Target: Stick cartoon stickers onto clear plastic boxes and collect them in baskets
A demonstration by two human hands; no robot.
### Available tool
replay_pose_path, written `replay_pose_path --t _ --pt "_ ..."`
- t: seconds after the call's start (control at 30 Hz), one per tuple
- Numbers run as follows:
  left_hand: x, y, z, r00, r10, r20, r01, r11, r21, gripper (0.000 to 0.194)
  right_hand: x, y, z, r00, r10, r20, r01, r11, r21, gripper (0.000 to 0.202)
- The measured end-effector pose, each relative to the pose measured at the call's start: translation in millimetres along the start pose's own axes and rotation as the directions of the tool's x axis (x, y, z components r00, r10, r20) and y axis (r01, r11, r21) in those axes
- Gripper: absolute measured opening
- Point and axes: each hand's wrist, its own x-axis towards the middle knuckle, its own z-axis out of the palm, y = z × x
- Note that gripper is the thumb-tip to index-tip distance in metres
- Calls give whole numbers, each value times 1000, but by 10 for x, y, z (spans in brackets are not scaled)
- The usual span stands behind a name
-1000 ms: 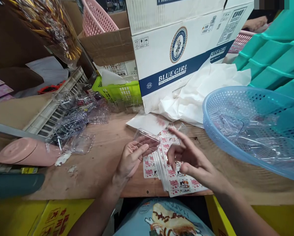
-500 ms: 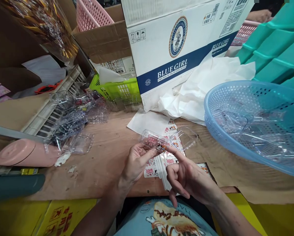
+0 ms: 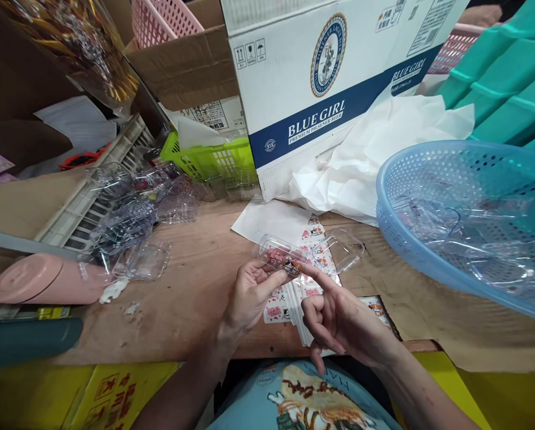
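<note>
My left hand (image 3: 251, 292) pinches the near edge of a small clear plastic clamshell box (image 3: 267, 243), thumb on top. On the box is a sticker (image 3: 277, 253) with red lettering and a cartoon cat. The box's lid (image 3: 349, 246) lies folded open to the right. My right hand (image 3: 339, 316) holds nothing; its index finger is stretched out with the tip against the sticker's right end, and the other fingers are loosely bent and apart. Beneath both hands, sticker sheets (image 3: 274, 312) with the same cat print lie on the wooden table, partly covered.
At the right stands a blue perforated basket (image 3: 384, 197) with clear plastic boxes in it. Clear packs (image 3: 128, 224) are heaped at the left beside a pink bottle (image 3: 34, 278). Behind are a white beer carton (image 3: 267, 101), crumpled white paper (image 3: 339, 173) and a green basket (image 3: 205, 156).
The view has shifted slightly. Both hands keep nearly the same pose on the box, with my right fingertip still at the sticker's right end.
</note>
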Motion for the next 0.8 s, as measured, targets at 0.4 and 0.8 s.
replay_pose_path --t 0.4,0.8 --pt "-5 -43 -66 999 33 10 -33 999 13 19 8 -17 62 997 -11 -73 2 992 -129 66" --pt "-22 -62 -53 999 32 -36 -31 999 28 26 33 -20 224 963 -77 -259 -74 847 -527 70"
